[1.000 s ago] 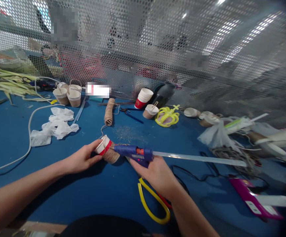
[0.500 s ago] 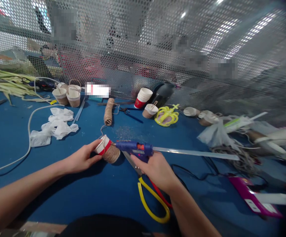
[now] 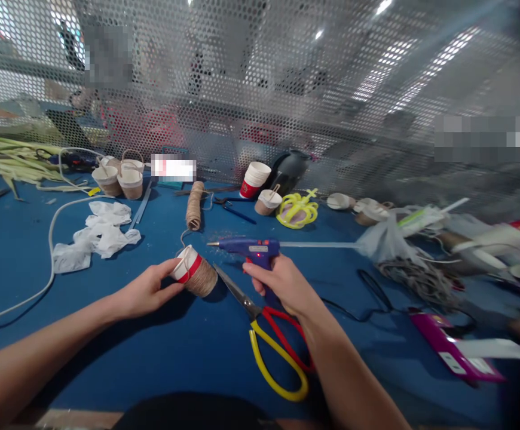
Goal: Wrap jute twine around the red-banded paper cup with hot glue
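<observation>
My left hand [image 3: 155, 289] grips a paper cup [image 3: 204, 279] by its rim end, and the cup lies tilted on its side. Brown twine wraps its lower part; a red band and white rim show bare. A strand runs from the cup to a twine spool [image 3: 194, 206] behind it. In my right hand [image 3: 280, 280] is a blue hot glue gun [image 3: 251, 246], its nozzle pointing left, just above and apart from the cup. A clear glue stick [image 3: 318, 245] juts from its back. Scissors [image 3: 253, 310] with yellow and red handles lie partly under my right wrist.
Twine-wrapped cups [image 3: 130, 182] stand back left, near crumpled white plastic [image 3: 103, 230]. Pliers [image 3: 237, 210], stacked cups [image 3: 254, 179] and a yellow crown-shaped piece [image 3: 296, 210] sit at the back, before a perforated metal screen [image 3: 224, 77]. A magenta box [image 3: 455, 346] lies right.
The glue gun's nozzle has lifted off the cup, and the gun has moved up and slightly right. My left hand still holds the cup in about the same place.
</observation>
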Demonstrator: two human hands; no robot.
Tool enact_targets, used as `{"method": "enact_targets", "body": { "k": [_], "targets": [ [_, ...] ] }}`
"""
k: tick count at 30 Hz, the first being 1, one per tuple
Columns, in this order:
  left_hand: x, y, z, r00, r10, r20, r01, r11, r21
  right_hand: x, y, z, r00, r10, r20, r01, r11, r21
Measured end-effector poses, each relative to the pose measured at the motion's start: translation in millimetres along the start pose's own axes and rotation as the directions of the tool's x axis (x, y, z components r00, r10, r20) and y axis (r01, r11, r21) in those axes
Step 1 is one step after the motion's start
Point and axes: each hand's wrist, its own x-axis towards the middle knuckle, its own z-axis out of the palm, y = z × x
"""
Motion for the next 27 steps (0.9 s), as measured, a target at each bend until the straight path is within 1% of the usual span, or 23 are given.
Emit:
{"method": "enact_targets", "body": {
  "k": [1,2,4,5,7,12,14,16,18,19,21,22,23,24,26,27],
  "targets": [
    [-0.4,0.5,-0.5,1.000,0.007,-0.005,-0.006,1.000,0.018,3.5,3.2,-2.6,0.999,0.004,-0.044,-0.004,1.000,0.014],
    [-0.8,1.1,-0.9,1.000,0.019,-0.010,-0.019,0.999,0.042,7.7,6.6,-5.0,0.995,0.013,-0.100,-0.015,1.000,-0.015],
    [-1.7,2.8,-1.5,0.998,0.061,-0.016,-0.059,0.993,0.098,17.9,14.0,-8.7,0.980,0.025,-0.200,-0.057,0.986,-0.155],
    [-2.2,4.0,-1.6,0.996,0.086,-0.017,-0.083,0.989,0.123,23.6,17.8,-9.9,0.972,0.027,-0.232,-0.082,0.969,-0.232],
    [-3.0,6.9,-1.6,0.991,0.132,-0.012,-0.128,0.977,0.169,35.6,25.7,-10.5,0.964,0.038,-0.264,-0.125,0.939,-0.319],
    [-5.7,14.6,-0.8,0.976,0.217,0.007,-0.212,0.948,0.236,58.8,42.4,-6.4,0.941,0.059,-0.332,-0.205,0.882,-0.424],
    [-6.5,16.8,-0.1,0.972,0.234,0.013,-0.230,0.941,0.250,61.5,42.3,-4.7,0.931,0.049,-0.363,-0.224,0.859,-0.460],
    [-6.8,18.1,0.9,0.968,0.251,0.025,-0.249,0.933,0.261,58.7,33.9,-2.7,0.926,0.005,-0.378,-0.208,0.842,-0.497],
    [-6.7,18.5,2.2,0.961,0.271,0.048,-0.273,0.922,0.276,50.5,16.9,1.0,0.934,-0.075,-0.348,-0.128,0.841,-0.526],
    [-6.5,18.3,3.0,0.958,0.281,0.057,-0.285,0.915,0.285,44.5,5.8,3.9,0.945,-0.118,-0.305,-0.065,0.845,-0.531],
    [-6.2,17.1,4.8,0.953,0.297,0.059,-0.300,0.902,0.311,30.5,-18.5,11.9,0.967,-0.191,-0.172,0.079,0.858,-0.508],
    [-6.1,16.2,5.7,0.952,0.301,0.057,-0.302,0.896,0.325,23.2,-30.4,16.8,0.971,-0.225,-0.080,0.161,0.864,-0.476],
    [-6.0,15.2,6.5,0.951,0.305,0.054,-0.304,0.889,0.342,16.3,-41.2,22.1,0.956,-0.291,0.029,0.278,0.871,-0.404],
    [-6.0,14.1,7.2,0.949,0.310,0.051,-0.307,0.881,0.359,10.1,-50.4,27.4,0.938,-0.341,0.071,0.342,0.864,-0.369],
    [-6.1,12.1,8.1,0.944,0.326,0.051,-0.320,0.866,0.384,1.3,-63.5,37.3,0.917,-0.377,0.133,0.398,0.830,-0.391],
    [-6.2,11.3,8.4,0.942,0.333,0.051,-0.326,0.862,0.389,-1.3,-67.3,41.6,0.914,-0.378,0.146,0.402,0.803,-0.439]
  ]
}}
